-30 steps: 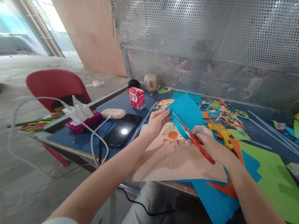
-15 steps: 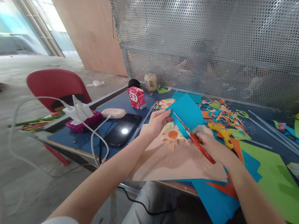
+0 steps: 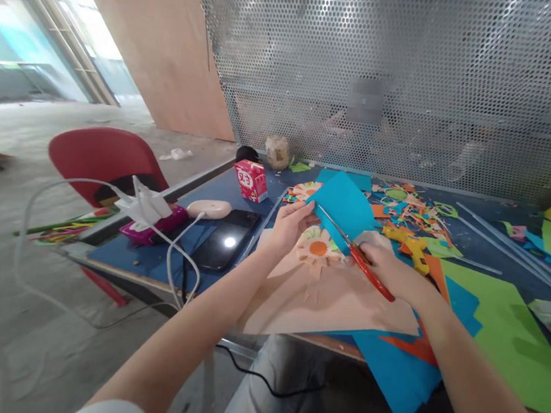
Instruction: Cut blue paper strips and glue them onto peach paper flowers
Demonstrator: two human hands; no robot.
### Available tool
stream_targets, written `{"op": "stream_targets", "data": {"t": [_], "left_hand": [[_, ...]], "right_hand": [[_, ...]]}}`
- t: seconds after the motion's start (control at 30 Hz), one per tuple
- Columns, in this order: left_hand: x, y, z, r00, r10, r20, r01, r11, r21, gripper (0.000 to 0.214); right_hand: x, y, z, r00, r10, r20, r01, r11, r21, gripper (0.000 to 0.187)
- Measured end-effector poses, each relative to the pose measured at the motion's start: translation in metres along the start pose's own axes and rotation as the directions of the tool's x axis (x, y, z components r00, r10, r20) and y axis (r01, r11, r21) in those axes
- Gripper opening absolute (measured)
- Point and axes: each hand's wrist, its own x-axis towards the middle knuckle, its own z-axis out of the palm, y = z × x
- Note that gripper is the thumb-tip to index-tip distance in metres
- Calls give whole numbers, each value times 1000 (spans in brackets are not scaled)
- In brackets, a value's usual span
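A blue sheet of paper [image 3: 348,201] is pinched at its left corner by my left hand [image 3: 293,224]. My right hand [image 3: 382,262] is wrapped round the red-handled scissors [image 3: 372,274], whose blades lie along the lower part of the blue paper and point toward my left fingers. Just below sits a paper flower [image 3: 319,248] with pale petals and an orange centre, on a large peach sheet [image 3: 334,306]. Behind my left hand a second paper flower [image 3: 306,191] is partly hidden. A yellow glue gun [image 3: 413,247] lies beyond my right hand.
Paper scraps [image 3: 412,205] cover the back of the table. Green sheets [image 3: 507,312] lie at right, near clear sticks [image 3: 505,242]. On the left are a phone [image 3: 224,240], a white charging case [image 3: 209,209], a pink box [image 3: 251,180] and a tissue pack [image 3: 154,222]. A perforated metal panel [image 3: 419,83] stands behind.
The scissors' handles have shifted very slightly to the left. Both hands otherwise keep nearly the same place on the blue paper and scissors.
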Motion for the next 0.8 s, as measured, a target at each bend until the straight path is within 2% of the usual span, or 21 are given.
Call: {"op": "stream_targets", "data": {"t": [0.23, 0.5, 0.67, 0.8], "left_hand": [[0, -1, 0, 1000, 10, 19, -10, 1000, 2, 30], [1, -4, -1, 1000, -9, 29, 6, 995, 95, 35], [2, -9, -5, 996, 25, 80, -45, 964, 262, 36], [0, -6, -6, 991, 99, 95, -131, 890, 436, 35]], "right_hand": [[0, 2, 1, 1000, -12, -12, 12, 1000, 26, 24], [0, -1, 0, 1000, 2, -22, -1, 999, 33, 18], [0, 3, 1, 999, -41, -32, 43, 996, 84, 17], [1, 6, 3, 999, -28, -32, 32, 993, 115, 23]]}}
